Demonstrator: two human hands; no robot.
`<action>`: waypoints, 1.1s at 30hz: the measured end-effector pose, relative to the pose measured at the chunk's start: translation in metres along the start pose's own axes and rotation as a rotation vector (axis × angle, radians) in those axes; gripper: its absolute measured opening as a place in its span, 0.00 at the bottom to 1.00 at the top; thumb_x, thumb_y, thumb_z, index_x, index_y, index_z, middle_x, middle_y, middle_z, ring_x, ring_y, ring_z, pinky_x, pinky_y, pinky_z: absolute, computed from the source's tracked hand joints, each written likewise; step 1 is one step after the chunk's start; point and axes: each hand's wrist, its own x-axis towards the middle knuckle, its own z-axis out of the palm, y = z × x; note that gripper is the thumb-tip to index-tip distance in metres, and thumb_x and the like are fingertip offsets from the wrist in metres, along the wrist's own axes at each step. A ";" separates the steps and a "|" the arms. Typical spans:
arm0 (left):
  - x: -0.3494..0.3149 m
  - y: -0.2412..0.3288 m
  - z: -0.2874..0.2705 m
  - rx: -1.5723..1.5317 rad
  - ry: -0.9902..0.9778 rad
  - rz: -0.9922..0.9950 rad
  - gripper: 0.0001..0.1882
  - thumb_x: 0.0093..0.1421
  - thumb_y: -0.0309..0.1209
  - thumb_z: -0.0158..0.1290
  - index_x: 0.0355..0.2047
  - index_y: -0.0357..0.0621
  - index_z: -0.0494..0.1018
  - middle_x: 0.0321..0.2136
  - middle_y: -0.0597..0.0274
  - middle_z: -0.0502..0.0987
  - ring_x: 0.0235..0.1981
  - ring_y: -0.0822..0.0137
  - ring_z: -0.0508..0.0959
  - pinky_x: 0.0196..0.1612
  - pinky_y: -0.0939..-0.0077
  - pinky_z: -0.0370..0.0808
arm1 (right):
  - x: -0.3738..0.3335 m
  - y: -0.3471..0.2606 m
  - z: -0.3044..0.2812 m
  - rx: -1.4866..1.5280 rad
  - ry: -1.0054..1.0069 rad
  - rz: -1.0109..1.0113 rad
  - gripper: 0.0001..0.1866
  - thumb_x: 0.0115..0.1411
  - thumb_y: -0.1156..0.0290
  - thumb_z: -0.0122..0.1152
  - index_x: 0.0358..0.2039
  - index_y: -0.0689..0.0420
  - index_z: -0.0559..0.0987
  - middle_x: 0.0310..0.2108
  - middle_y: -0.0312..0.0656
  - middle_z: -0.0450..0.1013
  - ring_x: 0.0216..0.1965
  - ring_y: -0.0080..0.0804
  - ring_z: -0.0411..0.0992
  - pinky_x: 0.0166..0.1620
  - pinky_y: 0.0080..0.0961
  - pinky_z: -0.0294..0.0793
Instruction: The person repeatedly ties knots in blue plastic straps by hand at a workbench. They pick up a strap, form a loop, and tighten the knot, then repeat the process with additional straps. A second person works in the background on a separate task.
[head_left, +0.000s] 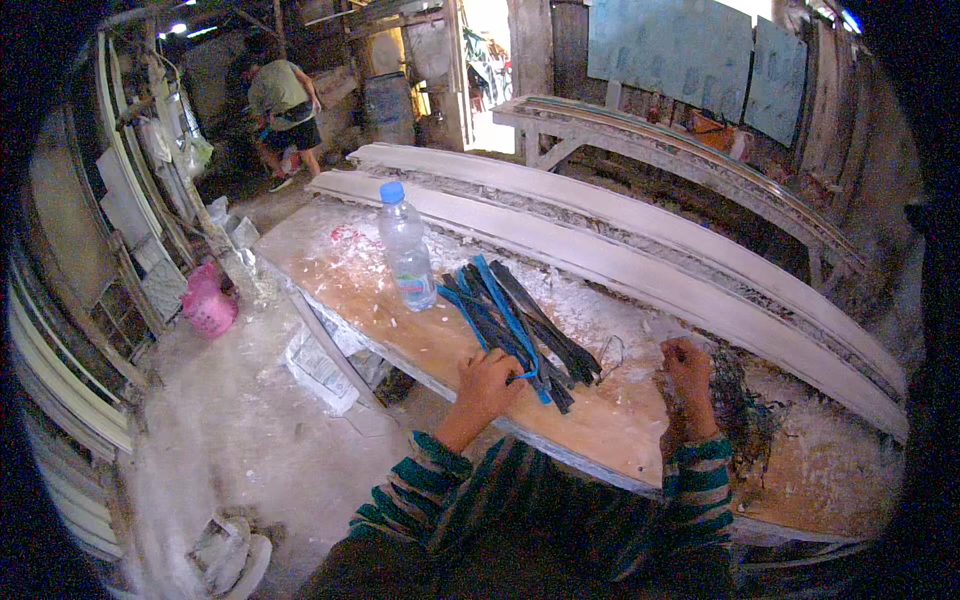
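On the plywood tabletop lies a bundle of dark strips (545, 335) mixed with blue strips (495, 292). My left hand (490, 386) rests at the bundle's near left side, fingers curled on the bent end of a blue strip. To the right, my right hand (688, 372) is held closed above the table, apart from the bundle; what is in its fingers, if anything, is too small to make out. A thin looped wire or string (612, 355) lies between the bundle and that hand. Beside my right wrist sits a tangle of dark, thin strands (748, 415).
A clear bottle with a blue cap (407, 250) stands left of the bundle. Long pale moulded lengths (560, 225) run along the table's far side. A pink container (209, 300) is on the dusty floor. Far left, another person (284, 105) bends over. A long bench (680, 150) stands behind.
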 end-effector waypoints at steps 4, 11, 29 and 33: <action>0.005 0.009 -0.004 -0.088 -0.022 0.015 0.09 0.44 0.41 0.53 0.23 0.52 0.72 0.26 0.66 0.70 0.34 0.62 0.68 0.39 0.61 0.56 | 0.000 -0.005 -0.003 -0.076 -0.017 0.009 0.08 0.52 0.70 0.54 0.25 0.62 0.75 0.15 0.38 0.69 0.17 0.21 0.66 0.22 0.20 0.65; 0.016 0.057 -0.040 -0.598 0.123 0.155 0.07 0.45 0.30 0.56 0.24 0.42 0.72 0.27 0.59 0.72 0.30 0.62 0.71 0.33 0.69 0.66 | -0.001 -0.024 -0.008 -0.028 -0.047 -0.039 0.10 0.48 0.72 0.57 0.33 0.59 0.75 0.21 0.41 0.70 0.22 0.28 0.68 0.27 0.24 0.68; 0.066 0.195 0.006 -1.386 0.237 0.320 0.25 0.51 0.32 0.52 0.47 0.41 0.57 0.49 0.56 0.56 0.46 0.61 0.64 0.45 0.69 0.66 | 0.002 -0.044 -0.029 0.698 -0.404 0.239 0.18 0.43 0.75 0.59 0.38 0.57 0.68 0.21 0.39 0.72 0.18 0.23 0.67 0.22 0.18 0.67; 0.115 0.187 0.058 -0.997 0.287 0.234 0.28 0.50 0.36 0.54 0.48 0.41 0.57 0.47 0.57 0.60 0.44 0.63 0.65 0.45 0.69 0.65 | 0.005 -0.045 -0.028 0.662 -0.309 0.333 0.18 0.44 0.74 0.60 0.38 0.56 0.68 0.19 0.37 0.72 0.14 0.21 0.65 0.16 0.16 0.62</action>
